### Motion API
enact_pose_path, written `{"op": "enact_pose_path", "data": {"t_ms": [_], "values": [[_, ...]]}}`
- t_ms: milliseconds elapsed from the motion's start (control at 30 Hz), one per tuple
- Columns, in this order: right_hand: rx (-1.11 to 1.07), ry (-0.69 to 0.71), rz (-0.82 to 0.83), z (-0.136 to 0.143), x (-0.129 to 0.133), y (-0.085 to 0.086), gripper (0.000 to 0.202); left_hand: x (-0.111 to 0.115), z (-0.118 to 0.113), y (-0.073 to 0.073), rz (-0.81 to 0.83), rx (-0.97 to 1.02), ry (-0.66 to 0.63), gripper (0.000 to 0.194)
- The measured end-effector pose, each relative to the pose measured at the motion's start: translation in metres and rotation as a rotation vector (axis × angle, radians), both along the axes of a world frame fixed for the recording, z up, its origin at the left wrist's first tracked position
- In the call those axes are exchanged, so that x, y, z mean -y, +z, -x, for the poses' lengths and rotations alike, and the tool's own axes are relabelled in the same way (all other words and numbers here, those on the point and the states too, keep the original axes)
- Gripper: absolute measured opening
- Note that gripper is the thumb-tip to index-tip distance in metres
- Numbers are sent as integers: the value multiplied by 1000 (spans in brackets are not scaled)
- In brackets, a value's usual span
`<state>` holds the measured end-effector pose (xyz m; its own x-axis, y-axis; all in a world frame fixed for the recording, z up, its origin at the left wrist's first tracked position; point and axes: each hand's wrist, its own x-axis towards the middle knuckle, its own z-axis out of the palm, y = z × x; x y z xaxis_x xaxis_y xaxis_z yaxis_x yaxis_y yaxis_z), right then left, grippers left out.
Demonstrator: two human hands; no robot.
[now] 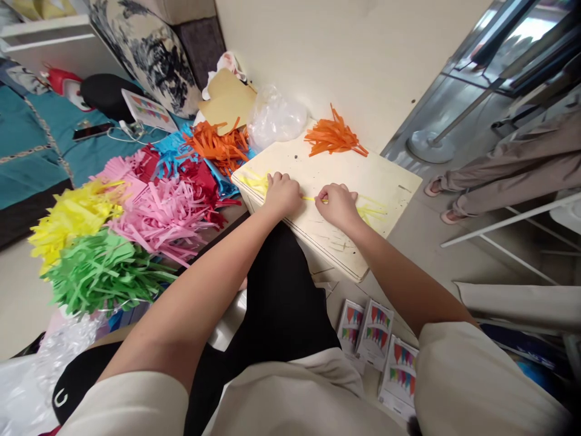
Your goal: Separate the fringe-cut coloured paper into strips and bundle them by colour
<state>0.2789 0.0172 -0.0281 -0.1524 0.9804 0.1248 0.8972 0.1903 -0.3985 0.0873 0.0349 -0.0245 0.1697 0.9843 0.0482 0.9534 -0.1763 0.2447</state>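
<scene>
Yellow fringed tissue paper [371, 210] lies across a small cream table [313, 175], its middle drawn into a thin twisted strip between my two hands. My left hand [283, 195] is closed on the paper near the table's left side, and loose yellow strands stick out beyond it. On the other side my right hand [338, 204] pinches the twisted part with thumb and fingers, with more strands fanned out to its right. Behind the hands, at the table's far edge, rests an orange tissue tassel [334, 134].
Left of the table are piled yellow [75, 215], green [106, 269], pink [163, 212] and orange tassels [218, 142]. A clear plastic bag [276, 118] sits behind the table. Printed boxes [374, 333] stand on the floor at right. Another person's legs [494, 163] are farther right.
</scene>
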Motion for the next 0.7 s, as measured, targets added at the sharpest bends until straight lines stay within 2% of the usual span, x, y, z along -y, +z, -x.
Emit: {"op": "enact_pose_path", "data": {"t_ms": [200, 333, 533, 700], "values": [[28, -16, 42, 0, -4, 5, 13, -13, 1, -1, 5, 10, 19, 29], [56, -59, 170, -5, -15, 17, 8, -27, 6, 10, 125, 15, 26, 29], [24, -66, 317, -16, -31, 29, 16, -34, 8, 27, 257, -11, 45, 51], [18, -98, 339, -26, -31, 32, 19, -30, 8, 30, 260, -24, 65, 44]]}}
